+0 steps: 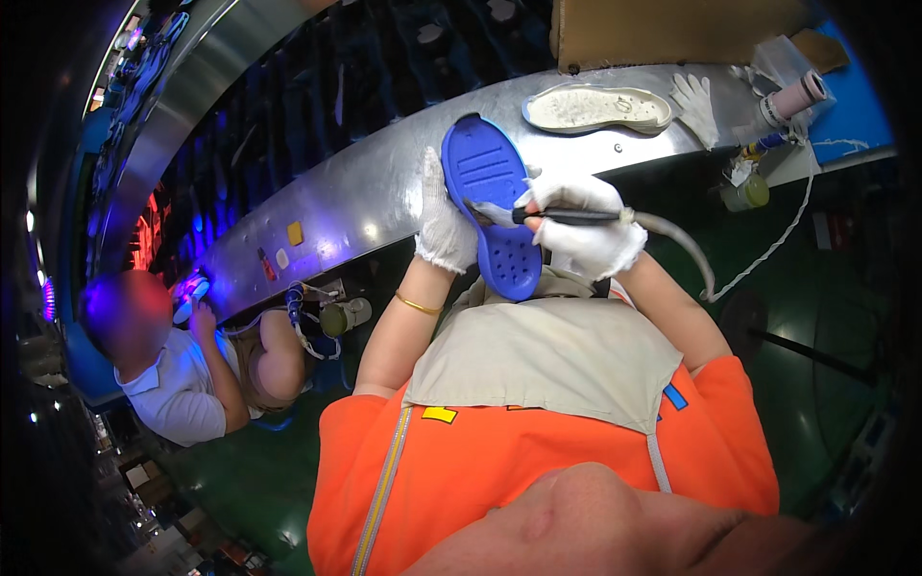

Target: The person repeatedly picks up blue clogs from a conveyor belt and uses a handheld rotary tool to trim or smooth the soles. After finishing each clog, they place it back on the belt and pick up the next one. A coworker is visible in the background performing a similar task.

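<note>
My left hand (446, 213), in a white knit glove, is closed around the left edge of a blue shoe sole (486, 165). The sole is held up lengthwise in front of me, its ridged part at the far end and its round dimples near my apron. My right hand (588, 235), in a white glove with bare fingertips, grips a brush (567, 215) with a black handle. The bristles rest on or just over the middle of the sole; contact is hard to tell. A grey hose (677, 237) runs from the handle's back end.
On the metal bench (341, 197) beyond lie a white sole (597, 108) and a loose glove (695, 108). A pink-and-white cylinder (799, 99) and a jar (745, 195) stand right. Cardboard (663, 34) lies behind. Another person (178, 374) sits at left, holding a shoe part.
</note>
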Available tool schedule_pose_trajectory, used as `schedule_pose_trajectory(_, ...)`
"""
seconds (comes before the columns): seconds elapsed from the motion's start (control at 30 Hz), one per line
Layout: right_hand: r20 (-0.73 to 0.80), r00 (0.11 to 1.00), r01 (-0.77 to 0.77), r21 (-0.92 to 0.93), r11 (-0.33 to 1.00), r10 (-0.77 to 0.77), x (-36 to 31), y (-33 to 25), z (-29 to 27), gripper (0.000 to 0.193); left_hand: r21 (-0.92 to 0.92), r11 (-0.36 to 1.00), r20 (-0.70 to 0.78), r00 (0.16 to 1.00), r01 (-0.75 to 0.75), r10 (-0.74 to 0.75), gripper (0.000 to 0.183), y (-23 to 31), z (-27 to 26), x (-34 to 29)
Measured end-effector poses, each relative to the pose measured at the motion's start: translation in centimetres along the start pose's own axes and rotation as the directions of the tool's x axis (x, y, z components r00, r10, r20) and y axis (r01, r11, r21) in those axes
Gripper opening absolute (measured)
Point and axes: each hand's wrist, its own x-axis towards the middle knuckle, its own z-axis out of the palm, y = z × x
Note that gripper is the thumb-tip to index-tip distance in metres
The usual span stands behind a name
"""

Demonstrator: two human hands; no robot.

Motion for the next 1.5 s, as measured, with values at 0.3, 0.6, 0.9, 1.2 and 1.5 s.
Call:
schedule_pose_trajectory(0.3,-0.045,0.999,0.002,-0.049,0.999,-0.004,-1.0,0.5,-0.8,0.010,0.282,0.957,-0.025,0.997,0.073,-0.069,0.093,-2.2,-0.3,-1.0)
schedule_pose_trajectory(0.6,0.011,0.977,0.212,0.011,0.977,-0.213,2.2,0.5,0.4,0.010,0.004,0.960,0.097,0.956,-0.279,0.278,0.101,0.0,0.4,2.0)
schedule_pose_trajectory(0.9,0.048,0.990,-0.142,0.224,0.964,0.134,3.4,0.4,0.7,0.009,-0.275,0.907,0.372,0.835,-0.319,0.406,0.117,3.2,0.0,4.1)
schedule_pose_trajectory(1.2,0.098,0.968,-0.244,0.129,0.961,0.232,4.5,-0.5,-0.7,0.014,0.209,0.901,0.372,0.883,-0.380,0.286,0.119,5.6,0.8,3.5)
schedule_pose_trajectory(1.5,0.317,0.908,-0.306,0.054,0.950,0.274,5.4,-1.9,-2.4,0.012,0.616,0.754,0.302,0.952,-0.227,0.040,0.103,7.7,0.9,4.6)
